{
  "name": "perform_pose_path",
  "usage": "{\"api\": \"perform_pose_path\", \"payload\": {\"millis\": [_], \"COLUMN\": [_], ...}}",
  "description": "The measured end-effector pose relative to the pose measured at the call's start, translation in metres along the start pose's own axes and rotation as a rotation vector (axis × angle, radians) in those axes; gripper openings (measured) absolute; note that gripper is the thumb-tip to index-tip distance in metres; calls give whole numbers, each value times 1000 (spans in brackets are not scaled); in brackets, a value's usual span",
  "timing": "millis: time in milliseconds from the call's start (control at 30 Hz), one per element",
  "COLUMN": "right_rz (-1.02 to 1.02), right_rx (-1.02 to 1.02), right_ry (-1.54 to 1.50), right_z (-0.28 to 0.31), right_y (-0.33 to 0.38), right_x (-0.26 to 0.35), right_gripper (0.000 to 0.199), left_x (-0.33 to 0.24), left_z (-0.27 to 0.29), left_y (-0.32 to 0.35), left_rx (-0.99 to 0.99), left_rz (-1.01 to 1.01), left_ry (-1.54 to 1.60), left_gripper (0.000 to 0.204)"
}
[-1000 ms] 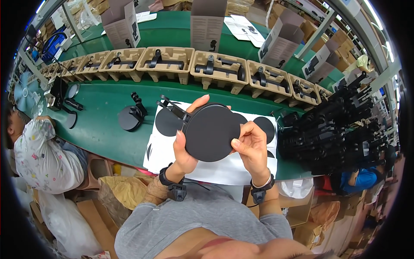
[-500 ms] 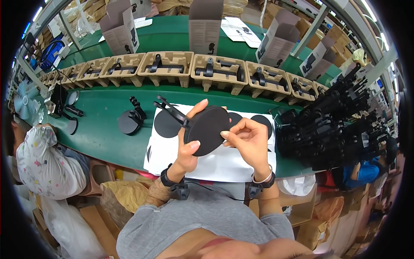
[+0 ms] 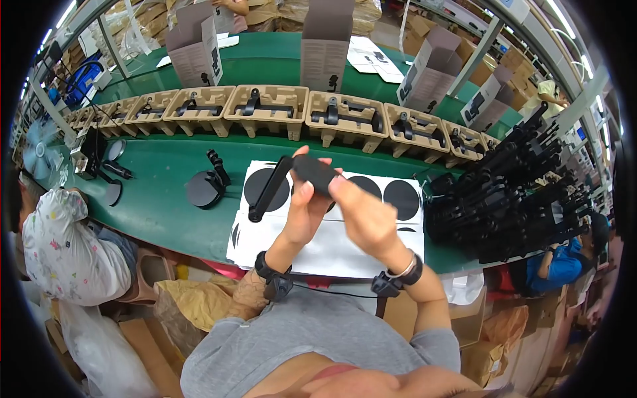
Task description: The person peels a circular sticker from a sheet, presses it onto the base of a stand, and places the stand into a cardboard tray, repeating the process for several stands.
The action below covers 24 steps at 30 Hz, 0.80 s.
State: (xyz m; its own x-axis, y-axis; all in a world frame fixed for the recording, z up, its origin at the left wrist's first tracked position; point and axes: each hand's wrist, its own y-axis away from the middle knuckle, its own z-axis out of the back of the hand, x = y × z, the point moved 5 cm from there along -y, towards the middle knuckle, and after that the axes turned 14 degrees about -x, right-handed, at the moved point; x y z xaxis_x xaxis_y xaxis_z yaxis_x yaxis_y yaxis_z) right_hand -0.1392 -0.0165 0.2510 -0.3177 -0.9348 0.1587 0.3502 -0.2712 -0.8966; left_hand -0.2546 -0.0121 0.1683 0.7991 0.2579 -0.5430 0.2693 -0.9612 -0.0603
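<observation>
Over the work table, my left hand (image 3: 302, 215) grips a black stand with a round base (image 3: 314, 174) and a slim hinged arm (image 3: 269, 192). The base is tipped so that I see it at a slant, with the arm pointing down and to the left. My right hand (image 3: 370, 224) is closed at the base's right edge, thumb and fingers pinching there; its fingertips are partly blurred. Beneath both hands lies a white sheet (image 3: 318, 247) bearing several black round pads (image 3: 401, 200). To the left, another black round-based stand (image 3: 204, 189) rests on the green table.
Brown moulded trays (image 3: 265, 106) holding black parts line the table's far side. Tall open boxes (image 3: 326, 46) stand behind them. A dense pile of black stands (image 3: 494, 199) fills the right. At the left sits a person in a patterned shirt (image 3: 76, 245), near a fan (image 3: 41, 154).
The stand has turned from showing its flat round face to a slanted, edge-on view, and its arm has swung downward. My right hand has moved up against the base's edge.
</observation>
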Motion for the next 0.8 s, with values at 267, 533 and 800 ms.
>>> {"api": "perform_pose_path", "payload": {"millis": [267, 533, 800], "right_rz": [-700, -576, -481], "right_rx": [-41, 185, 441], "right_ry": [-366, 323, 315], "right_z": [-64, -196, -214], "right_y": [-63, -67, -22], "right_x": [-138, -238, -222], "right_gripper": [38, 23, 22], "left_x": [4, 17, 27], "left_z": [-5, 27, 23], "left_y": [-7, -8, -4], "left_rx": [-34, -468, -453], "left_rz": [214, 2, -26], "left_ry": [208, 244, 271], "left_gripper": [43, 35, 26]}}
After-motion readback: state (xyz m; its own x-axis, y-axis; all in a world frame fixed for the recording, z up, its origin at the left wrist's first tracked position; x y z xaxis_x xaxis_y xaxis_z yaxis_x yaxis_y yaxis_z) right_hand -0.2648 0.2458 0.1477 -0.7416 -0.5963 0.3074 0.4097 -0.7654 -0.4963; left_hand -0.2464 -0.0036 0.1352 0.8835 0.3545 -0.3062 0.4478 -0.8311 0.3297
